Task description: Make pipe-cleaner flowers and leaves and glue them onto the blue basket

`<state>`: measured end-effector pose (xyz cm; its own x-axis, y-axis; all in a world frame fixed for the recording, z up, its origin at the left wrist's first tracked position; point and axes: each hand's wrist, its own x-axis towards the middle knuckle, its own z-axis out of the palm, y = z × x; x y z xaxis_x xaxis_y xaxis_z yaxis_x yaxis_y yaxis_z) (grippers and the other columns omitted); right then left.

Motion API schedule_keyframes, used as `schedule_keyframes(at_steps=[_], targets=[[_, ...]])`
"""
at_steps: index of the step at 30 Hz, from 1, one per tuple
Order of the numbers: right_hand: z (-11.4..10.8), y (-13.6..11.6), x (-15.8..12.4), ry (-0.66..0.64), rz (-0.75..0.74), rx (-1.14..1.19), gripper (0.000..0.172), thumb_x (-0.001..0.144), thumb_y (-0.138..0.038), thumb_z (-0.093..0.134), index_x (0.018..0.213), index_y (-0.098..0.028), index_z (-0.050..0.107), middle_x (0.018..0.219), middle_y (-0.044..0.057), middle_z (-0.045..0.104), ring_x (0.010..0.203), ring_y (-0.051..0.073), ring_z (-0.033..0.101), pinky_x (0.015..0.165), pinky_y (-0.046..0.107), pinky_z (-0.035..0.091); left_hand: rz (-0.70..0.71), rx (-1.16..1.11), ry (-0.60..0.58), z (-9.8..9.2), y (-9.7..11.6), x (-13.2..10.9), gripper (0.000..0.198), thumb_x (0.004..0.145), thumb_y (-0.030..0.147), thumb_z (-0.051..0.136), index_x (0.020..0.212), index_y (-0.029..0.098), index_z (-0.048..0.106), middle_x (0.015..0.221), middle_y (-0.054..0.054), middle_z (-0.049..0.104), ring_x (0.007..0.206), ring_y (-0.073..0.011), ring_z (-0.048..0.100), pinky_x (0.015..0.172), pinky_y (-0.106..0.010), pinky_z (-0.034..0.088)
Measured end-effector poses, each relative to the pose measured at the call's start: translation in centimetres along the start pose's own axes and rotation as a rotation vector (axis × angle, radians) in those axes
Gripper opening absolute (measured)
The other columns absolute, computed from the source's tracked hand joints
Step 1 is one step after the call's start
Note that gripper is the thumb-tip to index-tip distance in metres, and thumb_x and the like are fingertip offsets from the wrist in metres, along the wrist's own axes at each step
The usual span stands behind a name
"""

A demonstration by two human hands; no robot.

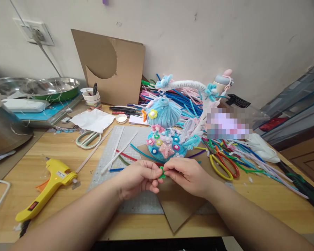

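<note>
My left hand [141, 176] and my right hand [187, 176] meet at the middle of the work area, both with pinched fingers. Between their fingertips is a small piece of green pipe cleaner [162, 172], curled into a little loop shape. Just behind stands a fuzzy blue pipe-cleaner craft [163, 115], with a domed top, small colourful flowers, a pink starfish shape [166, 151] and a tall white curved arm [188, 84] bearing blue flowers. Loose pipe cleaners, one of them blue [143, 152], lie near my hands on the grey cutting mat [131, 205] and brown cardboard [175, 209].
At left lies a yellow glue gun [49, 184]; behind it are pale-handled scissors [89, 140] and a paper cup [92, 100]. Red-and-yellow-handled scissors [222, 165] lie at right by scattered pipe cleaners. Cut cardboard [129, 69] leans on the wall, near a large pipe-cleaner pile [170, 99].
</note>
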<state>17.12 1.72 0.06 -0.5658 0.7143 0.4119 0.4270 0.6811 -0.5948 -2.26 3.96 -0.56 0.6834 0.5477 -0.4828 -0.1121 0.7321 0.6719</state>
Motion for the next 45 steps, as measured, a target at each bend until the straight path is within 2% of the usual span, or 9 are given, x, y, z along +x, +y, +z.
schedule_keyframes(at_steps=[4, 8, 15, 20, 25, 31, 34, 39, 45], targets=[[0.0, -0.3, -0.1, -0.046, 0.039, 0.042, 0.008, 0.085, -0.014, 0.053, 0.080, -0.018, 0.057, 0.066, -0.001, 0.058, 0.058, 0.009, 0.050, 0.055, 0.019, 0.039, -0.113, -0.022, -0.112, -0.4, 0.1, -0.1, 0.021, 0.061, 0.024, 0.079, 0.063, 0.010, 0.064, 0.056, -0.001, 0.062, 0.042, -0.0048, 0.051, 0.041, -0.015, 0.048], [0.4, -0.5, -0.1, -0.032, 0.056, -0.009, 0.008, 0.081, -0.014, 0.052, 0.076, -0.019, 0.054, 0.064, -0.002, 0.057, 0.056, 0.009, 0.047, 0.052, 0.020, 0.037, -0.087, 0.016, -0.120, -0.3, 0.0, -0.1, 0.024, 0.062, 0.027, 0.078, 0.064, 0.010, 0.062, 0.055, 0.000, 0.060, 0.041, -0.0050, 0.050, 0.040, -0.016, 0.047], [1.1, -1.5, -0.1, 0.123, 0.183, -0.065, 0.013, 0.078, -0.013, 0.049, 0.066, -0.019, 0.050, 0.057, -0.003, 0.050, 0.050, 0.008, 0.042, 0.048, 0.020, 0.032, 0.260, 0.174, -0.007, 0.4, -0.4, 0.3, 0.026, 0.064, 0.030, 0.077, 0.066, 0.012, 0.058, 0.057, 0.001, 0.061, 0.044, -0.0068, 0.053, 0.049, -0.021, 0.047], [1.3, -1.8, 0.0, 0.143, 0.384, 0.142, 0.011, 0.074, -0.014, 0.051, 0.065, -0.018, 0.049, 0.055, -0.005, 0.045, 0.048, 0.007, 0.038, 0.044, 0.019, 0.029, 0.451, 0.363, 0.073, 0.8, -0.5, 0.1, 0.025, 0.067, 0.032, 0.073, 0.065, 0.014, 0.057, 0.056, 0.001, 0.058, 0.048, -0.0099, 0.054, 0.052, -0.024, 0.043], [1.1, -1.9, 0.5, 0.083, 0.602, 0.510, 0.006, 0.073, -0.019, 0.051, 0.067, -0.018, 0.049, 0.053, -0.006, 0.041, 0.043, 0.005, 0.035, 0.039, 0.018, 0.027, 0.680, 0.778, 0.197, 1.0, -0.4, -0.6, 0.016, 0.076, 0.027, 0.065, 0.065, 0.017, 0.058, 0.065, -0.003, 0.061, 0.062, -0.0149, 0.056, 0.061, -0.027, 0.042], [1.3, -1.2, 0.5, 0.000, 0.763, 0.683, 0.005, 0.069, -0.017, 0.053, 0.067, -0.018, 0.048, 0.045, -0.011, 0.035, 0.033, 0.003, 0.029, 0.033, 0.016, 0.019, 0.858, 1.180, 0.159, 0.4, -0.5, -0.7, 0.014, 0.083, 0.016, 0.053, 0.073, 0.020, 0.062, 0.073, -0.005, 0.063, 0.073, -0.0173, 0.056, 0.067, -0.028, 0.039], [1.3, -0.5, 0.5, -0.017, 0.783, 0.787, 0.011, 0.073, -0.025, 0.056, 0.070, -0.018, 0.048, 0.042, -0.012, 0.035, 0.031, 0.003, 0.029, 0.033, 0.015, 0.017, 0.737, 0.972, 0.222, 0.3, -0.6, -0.1, 0.012, 0.078, 0.021, 0.061, 0.067, 0.018, 0.060, 0.066, -0.003, 0.061, 0.066, -0.0157, 0.054, 0.062, -0.027, 0.039], [1.1, -0.1, 0.7, 0.129, 0.694, 0.888, 0.028, 0.080, -0.044, 0.057, 0.079, -0.017, 0.049, 0.061, -0.004, 0.052, 0.038, 0.003, 0.040, 0.036, 0.017, 0.020, 0.463, 0.225, 0.218, 0.2, -0.6, 0.9, 0.025, 0.064, 0.031, 0.076, 0.067, 0.015, 0.057, 0.056, 0.004, 0.056, 0.045, -0.0068, 0.045, 0.047, -0.021, 0.034], [1.8, -0.3, 0.7, 0.099, 0.638, 0.789, 0.027, 0.076, -0.040, 0.063, 0.083, -0.017, 0.051, 0.068, -0.004, 0.053, 0.045, 0.004, 0.044, 0.042, 0.018, 0.032, 0.354, 0.012, 0.109, 0.7, -0.5, 0.4, 0.024, 0.066, 0.023, 0.076, 0.076, 0.015, 0.055, 0.060, 0.002, 0.061, 0.052, -0.0082, 0.055, 0.053, -0.021, 0.044]])
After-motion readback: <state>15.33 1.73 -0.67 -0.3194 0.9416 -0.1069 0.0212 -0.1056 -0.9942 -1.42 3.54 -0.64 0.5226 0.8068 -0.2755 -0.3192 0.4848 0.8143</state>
